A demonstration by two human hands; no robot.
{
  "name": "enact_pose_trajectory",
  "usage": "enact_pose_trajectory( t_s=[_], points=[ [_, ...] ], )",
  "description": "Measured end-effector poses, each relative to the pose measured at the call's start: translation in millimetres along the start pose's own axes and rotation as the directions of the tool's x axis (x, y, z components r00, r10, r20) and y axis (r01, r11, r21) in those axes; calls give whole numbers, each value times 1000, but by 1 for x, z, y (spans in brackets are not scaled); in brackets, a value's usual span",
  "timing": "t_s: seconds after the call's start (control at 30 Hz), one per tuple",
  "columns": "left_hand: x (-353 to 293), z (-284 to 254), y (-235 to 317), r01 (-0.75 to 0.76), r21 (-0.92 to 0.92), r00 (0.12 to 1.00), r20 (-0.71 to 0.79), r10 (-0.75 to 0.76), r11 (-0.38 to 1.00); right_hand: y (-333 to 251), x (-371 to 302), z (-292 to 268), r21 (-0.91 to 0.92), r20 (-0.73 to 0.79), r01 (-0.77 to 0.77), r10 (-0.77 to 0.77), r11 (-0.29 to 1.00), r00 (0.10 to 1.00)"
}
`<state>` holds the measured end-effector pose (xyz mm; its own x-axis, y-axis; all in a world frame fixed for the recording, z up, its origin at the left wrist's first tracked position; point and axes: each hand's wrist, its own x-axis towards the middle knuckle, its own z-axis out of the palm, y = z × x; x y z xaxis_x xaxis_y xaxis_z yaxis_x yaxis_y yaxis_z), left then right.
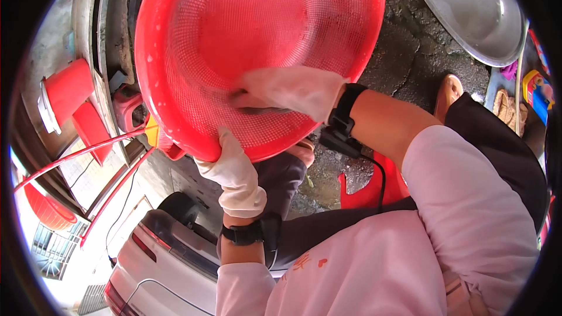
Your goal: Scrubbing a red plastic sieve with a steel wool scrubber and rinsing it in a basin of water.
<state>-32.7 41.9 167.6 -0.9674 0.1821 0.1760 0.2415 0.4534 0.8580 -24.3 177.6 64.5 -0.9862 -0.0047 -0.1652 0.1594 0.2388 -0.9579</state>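
A big red plastic colander [252, 17] with a fine-meshed bowl and a smooth wide rim is tilted in front of me, over my legs. My left hand [231, 167], in a white glove, grips the rim at its near left side, thumb on the inside. Inside the bowl, my right hand [293, 89], also gloved in white, is blurred by motion against the near mesh wall. Its fingers look curled over something dark [257, 102], which is too smeared to name. Both wrists wear black straps with small devices.
A large metal basin [468, 11] stands at the upper right on wet, rough ground [404, 52]. Red buckets [69, 90] and long red handles [82, 158] are to the left. A parked car [158, 269] sits lower left; a red plastic piece [374, 187] lies by my legs.
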Motion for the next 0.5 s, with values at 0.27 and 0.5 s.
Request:
enact_pose_trajectory(
  t_s=[0.27, 0.5],
  points=[
    [-1, 0, 11, 110, -9, 993, 31, -110, 994, -2, 1, 0, -9, 21, -83, 83, 997, 996],
    [2, -2, -1, 70, 4, 997, 27, -70, 998, -43, 55, 1, 449, -612, 473, -126, 758, 781]
  ],
)
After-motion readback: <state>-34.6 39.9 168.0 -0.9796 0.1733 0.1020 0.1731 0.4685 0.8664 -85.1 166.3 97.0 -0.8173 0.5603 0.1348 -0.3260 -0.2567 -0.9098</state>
